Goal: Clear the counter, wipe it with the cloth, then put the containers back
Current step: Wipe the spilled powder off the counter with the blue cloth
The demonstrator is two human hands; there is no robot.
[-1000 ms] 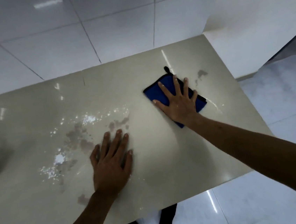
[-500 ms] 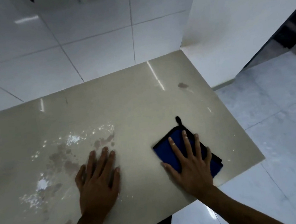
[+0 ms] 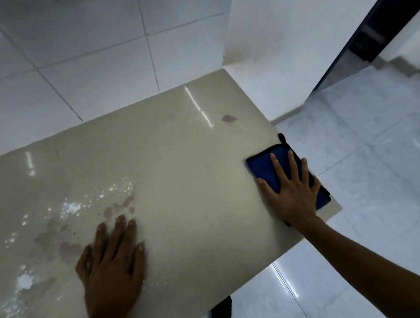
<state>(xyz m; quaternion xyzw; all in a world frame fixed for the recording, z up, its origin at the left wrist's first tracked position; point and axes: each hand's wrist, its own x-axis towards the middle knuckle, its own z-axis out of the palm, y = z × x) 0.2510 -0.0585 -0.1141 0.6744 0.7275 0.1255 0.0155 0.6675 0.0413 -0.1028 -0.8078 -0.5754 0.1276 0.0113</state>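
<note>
A folded blue cloth with a black edge lies at the right edge of the beige counter, partly overhanging it. My right hand presses flat on the cloth with fingers spread. On the counter's near left part my left hand rests flat, palm down, with nothing in it. White powder and brownish stains cover the counter just beyond and left of my left hand. A small brown spot sits near the far right corner. No containers are in view.
White wall tiles rise behind the counter, and a white wall stands at its right end. Glossy grey floor lies to the right and below the front edge. A dark door frame is at the upper right.
My right hand slid the cloth from the far right of the counter toward the front, then right to the counter's edge. My left hand stayed planted.
</note>
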